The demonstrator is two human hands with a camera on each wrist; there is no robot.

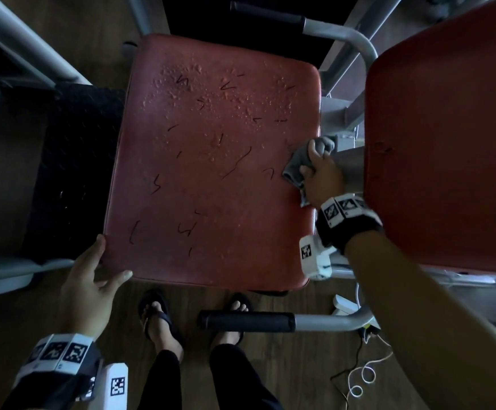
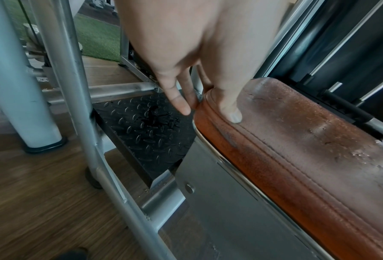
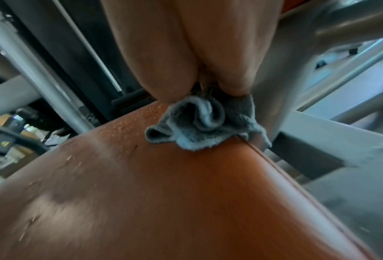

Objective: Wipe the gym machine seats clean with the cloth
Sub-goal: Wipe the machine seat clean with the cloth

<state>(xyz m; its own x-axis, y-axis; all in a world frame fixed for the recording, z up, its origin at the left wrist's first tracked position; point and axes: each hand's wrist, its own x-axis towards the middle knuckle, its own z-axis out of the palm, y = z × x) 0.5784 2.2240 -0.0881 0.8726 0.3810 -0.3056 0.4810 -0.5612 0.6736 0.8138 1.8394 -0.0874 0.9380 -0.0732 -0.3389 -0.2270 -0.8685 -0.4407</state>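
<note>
A worn red seat [image 1: 211,173] fills the middle of the head view, with dark scribbled marks and flaking patches on its far half. My right hand [image 1: 311,161] grips a bunched grey cloth [image 1: 295,168] and presses it on the seat's right edge. In the right wrist view the cloth [image 3: 203,126] bulges out below the curled fingers [image 3: 163,84] onto the seat [image 3: 163,193]. My left hand [image 1: 109,258] rests on the seat's near-left corner. Its thumb [image 2: 232,112] lies on top of the seat [image 2: 308,140] and its straight fingers [image 2: 179,103] point down the side.
A second red pad [image 1: 447,143] stands close on the right. A black-grip handle bar [image 1: 246,321] crosses in front of the seat and another [image 1: 270,16] lies behind it. A black tread plate [image 1: 75,161] and grey frame tubes [image 1: 25,45] stand left. Cables [image 1: 362,377] lie on the wooden floor.
</note>
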